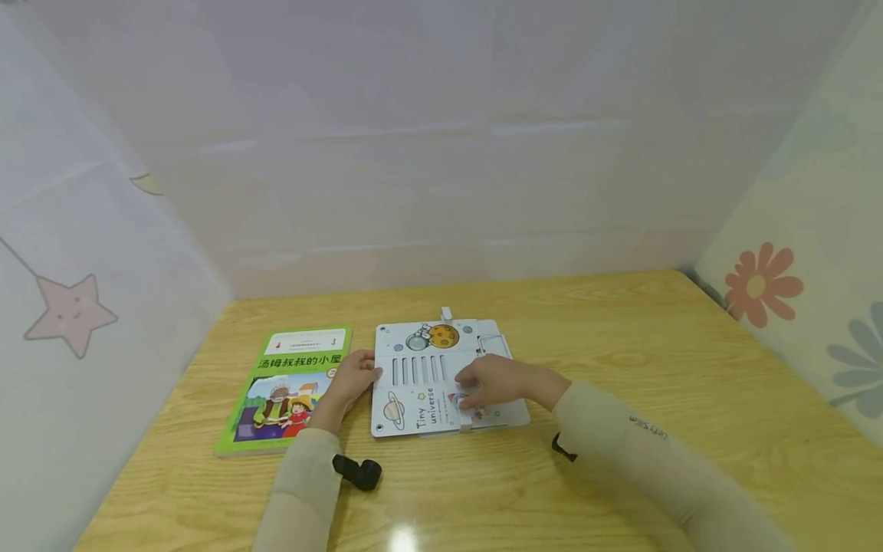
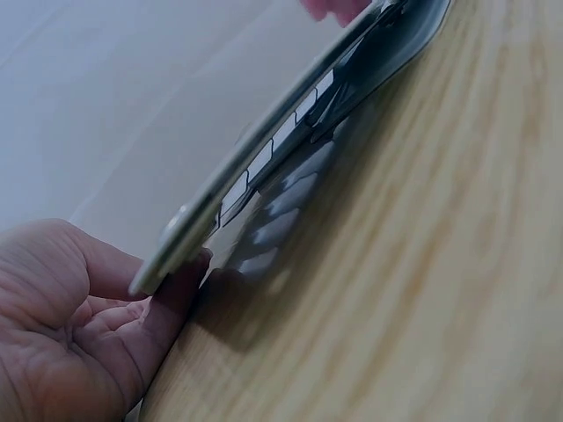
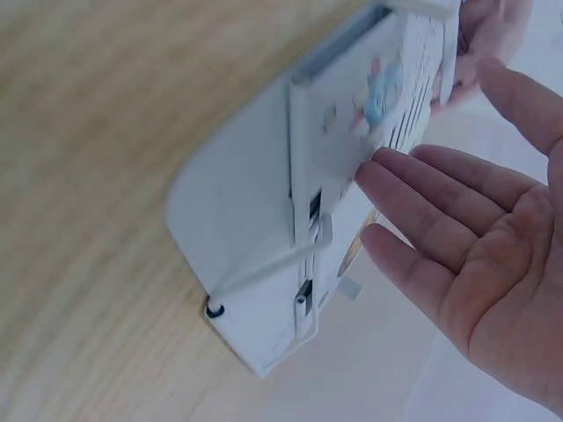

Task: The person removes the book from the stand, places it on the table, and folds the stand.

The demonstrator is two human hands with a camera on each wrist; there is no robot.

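A white folding book stand (image 1: 417, 353) printed "Tiny universe", with slots, a planet and a moon drawn on it, lies on the table. My left hand (image 1: 355, 376) pinches its left edge, with thumb above and a finger beneath (image 2: 180, 286). In the left wrist view that edge is tilted up off the table. My right hand (image 1: 498, 379) is over the right part of the stand with fingers extended. The right wrist view shows its fingertips (image 3: 369, 171) at the printed panel. A wire arm (image 3: 273, 268) juts from the stand's side.
A green-bordered picture book (image 1: 290, 395) lies flat left of the stand, close to my left forearm. The wooden table (image 1: 621, 330) meets a pale cloth backdrop (image 1: 469, 192) behind and at both sides. A black strap piece (image 1: 359, 471) hangs at the left sleeve.
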